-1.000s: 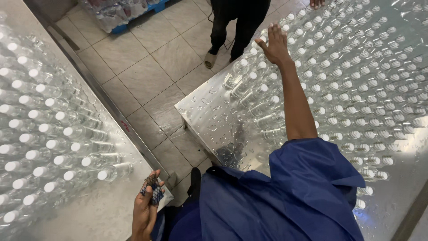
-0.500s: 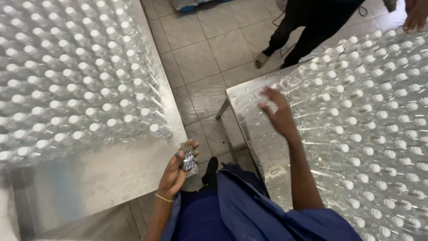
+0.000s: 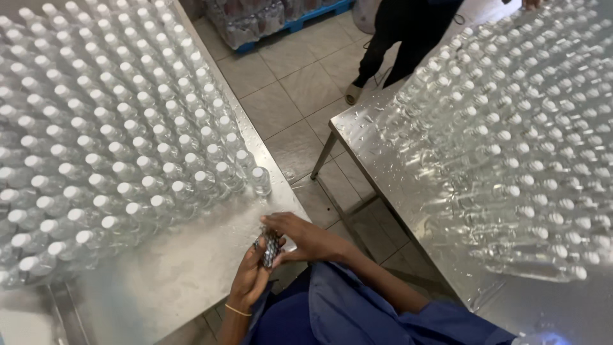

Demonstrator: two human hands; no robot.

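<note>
Over the near edge of the left steel table (image 3: 159, 287), small dark patterned bundle (image 3: 270, 248), gripped in the left hand (image 3: 253, 273) and pinched from above by right hand (image 3: 300, 235). Beyond, rows of clear white-capped bottles (image 3: 115, 147); more bottles (image 3: 523, 128) on right table (image 3: 383, 160); another person's dark-trousered legs (image 3: 396, 45) on tiled floor (image 3: 287, 83).
</note>
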